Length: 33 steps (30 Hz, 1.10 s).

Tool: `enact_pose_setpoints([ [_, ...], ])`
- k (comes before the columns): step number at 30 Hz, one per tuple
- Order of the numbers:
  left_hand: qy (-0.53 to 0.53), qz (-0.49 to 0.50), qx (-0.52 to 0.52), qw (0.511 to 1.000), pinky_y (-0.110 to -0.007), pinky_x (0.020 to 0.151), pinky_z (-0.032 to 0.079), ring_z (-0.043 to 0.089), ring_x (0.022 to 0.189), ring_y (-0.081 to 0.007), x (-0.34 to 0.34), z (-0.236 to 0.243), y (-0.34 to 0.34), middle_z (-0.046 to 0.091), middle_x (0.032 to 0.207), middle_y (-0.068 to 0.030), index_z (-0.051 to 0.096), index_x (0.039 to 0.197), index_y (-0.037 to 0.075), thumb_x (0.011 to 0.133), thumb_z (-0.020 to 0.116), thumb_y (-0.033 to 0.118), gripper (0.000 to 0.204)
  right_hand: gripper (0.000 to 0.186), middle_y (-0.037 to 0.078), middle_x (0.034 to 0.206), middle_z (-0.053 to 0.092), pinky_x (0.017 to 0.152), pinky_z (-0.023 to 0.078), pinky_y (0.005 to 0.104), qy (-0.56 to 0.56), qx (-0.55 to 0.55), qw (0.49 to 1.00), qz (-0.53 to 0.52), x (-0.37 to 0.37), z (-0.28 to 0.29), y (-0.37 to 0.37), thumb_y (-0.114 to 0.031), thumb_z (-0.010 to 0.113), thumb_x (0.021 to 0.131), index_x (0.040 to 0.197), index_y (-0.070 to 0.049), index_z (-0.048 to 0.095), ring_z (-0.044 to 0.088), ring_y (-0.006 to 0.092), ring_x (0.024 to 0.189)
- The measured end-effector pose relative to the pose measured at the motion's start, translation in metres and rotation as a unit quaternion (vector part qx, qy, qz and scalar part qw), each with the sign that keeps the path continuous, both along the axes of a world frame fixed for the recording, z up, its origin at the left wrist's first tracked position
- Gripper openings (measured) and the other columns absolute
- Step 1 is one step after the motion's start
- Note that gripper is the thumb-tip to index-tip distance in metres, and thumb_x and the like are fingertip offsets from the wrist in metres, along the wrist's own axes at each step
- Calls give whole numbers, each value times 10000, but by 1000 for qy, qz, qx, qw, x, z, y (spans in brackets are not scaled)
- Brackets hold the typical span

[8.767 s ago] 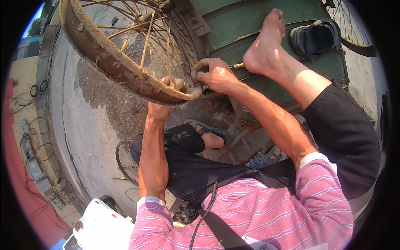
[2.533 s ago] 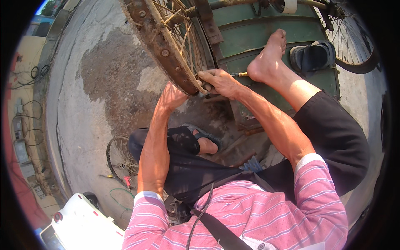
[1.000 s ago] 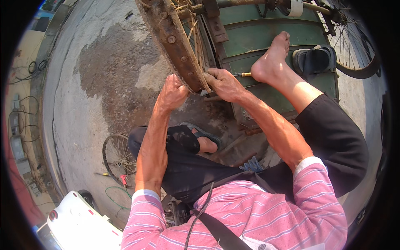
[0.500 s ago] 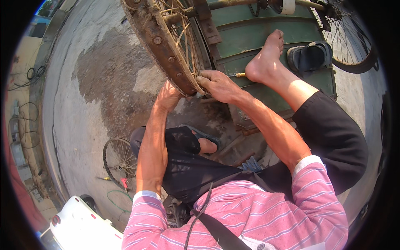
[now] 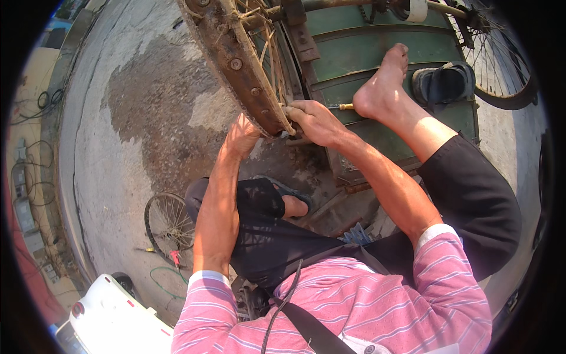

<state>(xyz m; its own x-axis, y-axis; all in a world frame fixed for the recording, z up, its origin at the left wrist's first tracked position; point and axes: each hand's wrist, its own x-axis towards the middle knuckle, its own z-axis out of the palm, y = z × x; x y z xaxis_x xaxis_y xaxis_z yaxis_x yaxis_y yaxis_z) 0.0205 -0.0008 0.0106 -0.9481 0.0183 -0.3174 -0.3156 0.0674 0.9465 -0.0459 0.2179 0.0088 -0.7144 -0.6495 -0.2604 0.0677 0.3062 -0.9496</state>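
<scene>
Head view: a rusty, tyreless wheel [image 5: 247, 74] enters at the top, left of centre, its rim slanting down to the right and ending between the two hands; its upper part runs out of sight. Left of the rim, open concrete ground [image 5: 97, 171] stretches wide to the curb. On the right, room is tighter: the spokes [image 5: 269, 50] stand close beside the edge of a ribbed green panel [image 5: 348, 56]. On that panel, a yellow-handled tool [image 5: 346, 107] lies just beside the heel of the bare foot [image 5: 380, 85], with a black sandal [image 5: 443, 84] beyond. Below the rim, there is a gap between the forearms down to the dark trousers [image 5: 280, 227]. A smaller wheel [image 5: 148, 227] lies on the ground at lower left, well apart from the work.

The left hand [image 5: 240, 135] reaches up to the rim's left side, wrist below, forearm nearly upright; its fingertips are hidden by the metal, so I cannot tell whether it clamps the rim. The right hand [image 5: 312, 122] comes in from the right on a slanting forearm, back of the hand up. Its thumb and fingers bend together against the rim's right edge, near the lower end; I cannot tell what, if anything, is pinched there.
</scene>
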Motion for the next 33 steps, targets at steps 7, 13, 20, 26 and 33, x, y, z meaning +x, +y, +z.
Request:
enact_pose_setpoints([
  [7,25,-30,-3,999,-308,703,514,621,809,-129,-3,-17,-7,687,933,-12,717,1150,58,988,766,407,388,425,249,1189,711,940,494,505,147,5,988,56,-8,2,3,-307,414,1044,1261,-64,687,658,452,1118],
  [13,61,-51,-9,997,-281,669,495,607,769,-109,-3,-35,-13,676,897,4,695,1191,78,1002,751,493,459,479,260,1224,713,983,499,511,85,52,991,94,-9,34,7,-363,396,1071,1356,-84,662,654,471,1145],
  [20,25,-61,-27,998,-281,620,486,596,698,-113,-2,-23,-9,652,814,-5,710,1077,56,976,807,386,359,624,275,1213,730,998,506,491,49,82,990,102,-16,27,2,-559,439,1080,1269,-42,732,676,454,1173],
  [26,-4,-17,7,1000,-308,528,447,600,627,-133,-3,-25,-8,630,735,-29,719,936,43,907,822,292,270,447,259,1264,696,999,492,474,121,-9,978,170,-27,0,-4,-274,405,1044,1254,10,679,632,446,1187],
  [33,37,-6,-76,996,-309,511,437,559,602,-119,-1,10,7,599,695,-9,707,909,41,900,792,272,247,497,275,1177,700,966,483,483,182,8,973,139,-18,-3,-3,-367,414,1056,1194,30,679,637,458,1110],
])
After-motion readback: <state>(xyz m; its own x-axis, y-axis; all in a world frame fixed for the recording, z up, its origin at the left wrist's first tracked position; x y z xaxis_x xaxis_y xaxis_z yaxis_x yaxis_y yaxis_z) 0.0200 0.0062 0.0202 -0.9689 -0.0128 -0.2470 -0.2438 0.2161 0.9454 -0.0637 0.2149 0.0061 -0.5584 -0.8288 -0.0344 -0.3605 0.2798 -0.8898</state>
